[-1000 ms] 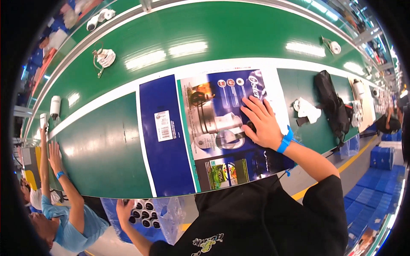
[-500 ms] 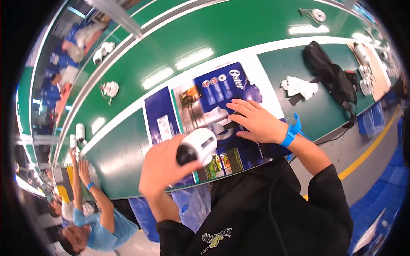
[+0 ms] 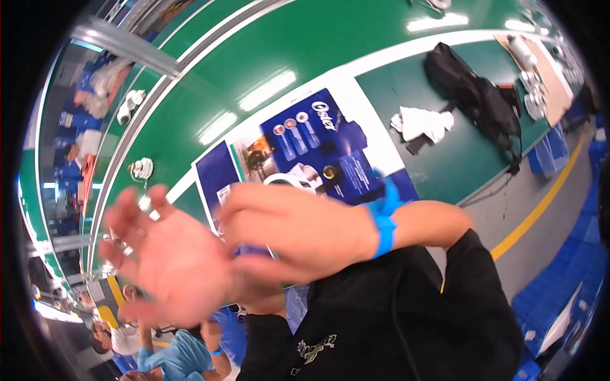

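My left hand (image 3: 175, 260) is raised at the left, palm showing and fingers spread, with nothing in it. Across its wrist lies my right hand (image 3: 305, 232), back upward; its fingertips are hidden and smeared by motion. A blue band (image 3: 385, 222) circles my right wrist. Just beyond the right hand, the white rim of a rounded appliance part (image 3: 274, 179) shows above a blue printed carton (image 3: 349, 168); most of that part is hidden, and neither hand visibly holds it.
To the right on the green bench lie a white cloth (image 3: 422, 124) and a black bag (image 3: 473, 95), with white parts (image 3: 534, 95) farther right. A coiled white cord (image 3: 141, 168) lies at the left. A person in light blue (image 3: 184, 355) is at lower left.
The left hand has released the white part and swung left, opening with its palm showing. The right hand has moved left from the carton onto the left wrist. The view has shifted slightly.
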`<state>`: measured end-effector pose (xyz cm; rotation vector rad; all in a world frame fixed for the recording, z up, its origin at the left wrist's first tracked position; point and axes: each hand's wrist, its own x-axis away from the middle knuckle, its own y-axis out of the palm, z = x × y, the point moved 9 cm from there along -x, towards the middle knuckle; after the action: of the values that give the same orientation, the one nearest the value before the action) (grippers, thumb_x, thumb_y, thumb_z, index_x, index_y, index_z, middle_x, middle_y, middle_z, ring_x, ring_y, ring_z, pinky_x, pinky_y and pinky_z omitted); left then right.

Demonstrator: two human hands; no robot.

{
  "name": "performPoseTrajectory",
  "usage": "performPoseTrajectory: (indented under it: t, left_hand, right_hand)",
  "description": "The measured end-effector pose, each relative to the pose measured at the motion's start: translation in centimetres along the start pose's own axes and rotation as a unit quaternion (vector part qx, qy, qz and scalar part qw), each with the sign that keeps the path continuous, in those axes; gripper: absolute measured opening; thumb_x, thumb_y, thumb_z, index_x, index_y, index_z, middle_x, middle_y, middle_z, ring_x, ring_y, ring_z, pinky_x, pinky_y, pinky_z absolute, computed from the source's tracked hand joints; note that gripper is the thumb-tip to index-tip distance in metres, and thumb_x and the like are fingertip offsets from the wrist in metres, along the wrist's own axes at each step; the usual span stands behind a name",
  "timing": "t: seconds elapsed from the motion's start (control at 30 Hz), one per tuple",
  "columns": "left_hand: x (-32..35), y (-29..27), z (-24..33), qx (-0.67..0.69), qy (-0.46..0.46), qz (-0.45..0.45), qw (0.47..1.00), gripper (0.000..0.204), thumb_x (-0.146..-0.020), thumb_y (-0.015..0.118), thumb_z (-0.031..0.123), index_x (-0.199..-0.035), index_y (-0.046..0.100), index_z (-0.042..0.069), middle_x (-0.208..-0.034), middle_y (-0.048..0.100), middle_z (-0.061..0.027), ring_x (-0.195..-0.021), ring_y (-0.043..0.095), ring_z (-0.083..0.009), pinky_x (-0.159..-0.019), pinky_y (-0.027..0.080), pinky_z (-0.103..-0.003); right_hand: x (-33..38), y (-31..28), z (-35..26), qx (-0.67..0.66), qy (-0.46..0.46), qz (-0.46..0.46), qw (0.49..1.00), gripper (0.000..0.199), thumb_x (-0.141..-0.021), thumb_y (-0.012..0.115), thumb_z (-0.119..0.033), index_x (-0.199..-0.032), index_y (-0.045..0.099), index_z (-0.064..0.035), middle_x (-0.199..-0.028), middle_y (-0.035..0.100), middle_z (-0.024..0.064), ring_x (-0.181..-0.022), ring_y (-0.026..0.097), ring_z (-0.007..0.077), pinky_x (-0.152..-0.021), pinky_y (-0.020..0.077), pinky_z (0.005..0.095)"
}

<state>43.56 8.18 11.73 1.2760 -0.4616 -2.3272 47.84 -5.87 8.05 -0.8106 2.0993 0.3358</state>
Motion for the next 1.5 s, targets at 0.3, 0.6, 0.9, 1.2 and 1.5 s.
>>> performPoseTrajectory:
  t: [0.3,0.6,0.9,1.2,1.5]
  left_hand:
    - [-0.7,-5.7,-4.0,0.322,-0.051,0.208,0.922,0.049,-0.080,0.057,0.048,-0.108,0.052,0.007,-0.114,0.049,-0.0069,-0.111,0.044,-0.0217,-0.083,0.034,-0.040]
    - [-0.3,-8.0,-7.5,0.323,-0.100,0.238,0.910,0.057,-0.084,0.039,0.055,-0.113,0.048,0.007,-0.118,0.047,-0.0089,-0.118,0.039,-0.0243,-0.091,0.031,-0.042]
    - [-1.0,-8.2,-6.4,0.290,-0.052,0.206,0.933,0.062,-0.083,0.039,0.058,-0.118,0.047,0.008,-0.126,0.044,-0.0081,-0.124,0.035,-0.0255,-0.100,0.027,-0.046]
    - [-0.7,-7.4,-5.5,0.280,-0.034,0.184,0.942,0.064,-0.083,0.041,0.060,-0.122,0.045,0.009,-0.130,0.040,-0.0080,-0.125,0.034,-0.0270,-0.102,0.026,-0.047]
    - [-0.6,-6.7,-5.7,0.284,-0.005,0.131,0.950,0.072,-0.079,0.046,0.064,-0.126,0.047,0.008,-0.128,0.040,-0.0115,-0.123,0.033,-0.0270,-0.094,0.027,-0.044]
  right_hand:
    - [-2.5,5.3,4.0,0.005,0.079,-0.049,0.996,0.039,-0.066,0.081,-0.017,-0.094,0.056,-0.0054,-0.082,0.050,0.0085,-0.066,0.050,0.0221,-0.055,0.0425,0.0294]
    - [-2.7,6.0,7.4,0.034,0.111,-0.113,0.987,0.052,-0.059,0.084,-0.036,-0.091,0.055,-0.0068,-0.081,0.050,0.0061,-0.067,0.048,0.0174,-0.054,0.0397,0.0257]
    - [-1.6,6.7,8.1,0.032,0.126,-0.125,0.984,0.043,-0.064,0.081,-0.034,-0.089,0.058,-0.0078,-0.089,0.047,0.0062,-0.066,0.045,0.0141,-0.054,0.0387,0.0237]
    - [-1.5,6.6,6.7,0.058,0.101,-0.115,0.986,0.043,-0.060,0.083,-0.031,-0.089,0.059,-0.0104,-0.084,0.042,0.0041,-0.071,0.047,0.0173,-0.057,0.0394,0.0275]
    - [-1.4,5.7,7.4,0.035,0.077,-0.129,0.988,0.056,-0.068,0.076,-0.033,-0.114,0.058,-0.0067,-0.087,0.051,0.0084,-0.073,0.051,0.0263,-0.064,0.0433,0.0336]
